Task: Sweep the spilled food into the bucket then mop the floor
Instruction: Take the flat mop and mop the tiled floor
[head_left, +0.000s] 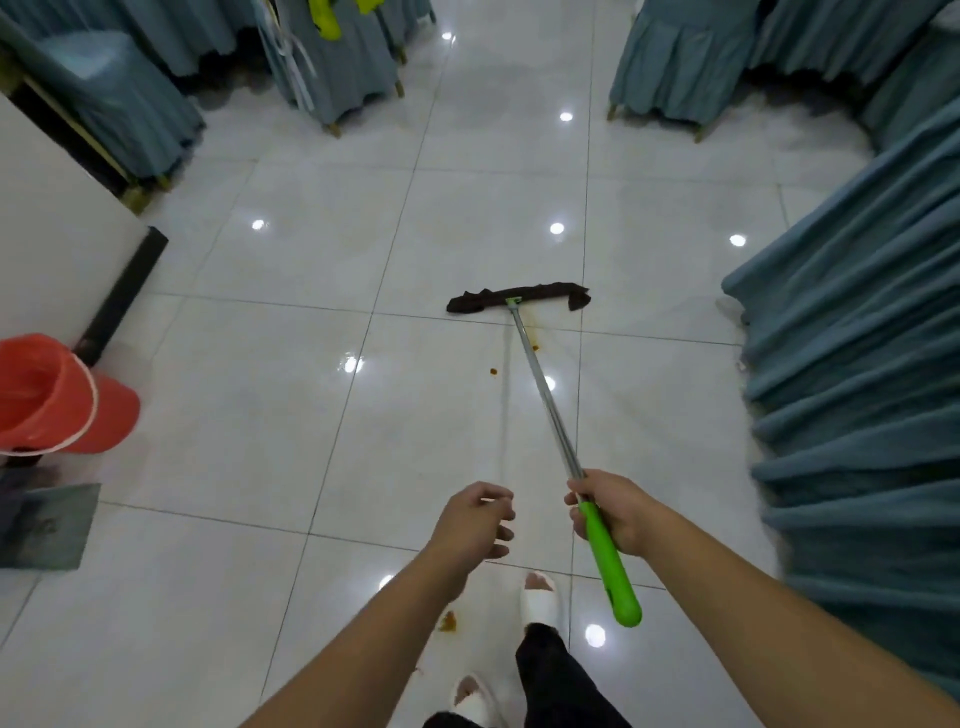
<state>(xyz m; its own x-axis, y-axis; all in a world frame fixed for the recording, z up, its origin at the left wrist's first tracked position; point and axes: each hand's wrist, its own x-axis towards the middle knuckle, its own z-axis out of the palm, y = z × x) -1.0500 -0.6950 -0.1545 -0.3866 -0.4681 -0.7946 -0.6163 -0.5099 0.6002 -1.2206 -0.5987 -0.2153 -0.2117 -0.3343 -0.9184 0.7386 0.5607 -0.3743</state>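
While the white tiled floor (260, 415) spread glossy across the view, a teal draped cloth (857, 338) hung along its right side. A red bucket (78, 410) sat at the left edge, well apart from both hands. The mop (545, 389) ran from the near right out to the middle of the floor, its dark cloth head (519, 297) lying flat on the tiles, far from the hands. The right hand (608, 512) was curled round the shaft where steel met the green grip, whose end stuck out nearer than the hand. The left hand (475, 522) hovered just left of it, fingers loosely curled, holding nothing. Brown food spots (493, 371) lay beside the shaft near the head; another blotch (448, 621) lay near, beside the left forearm.
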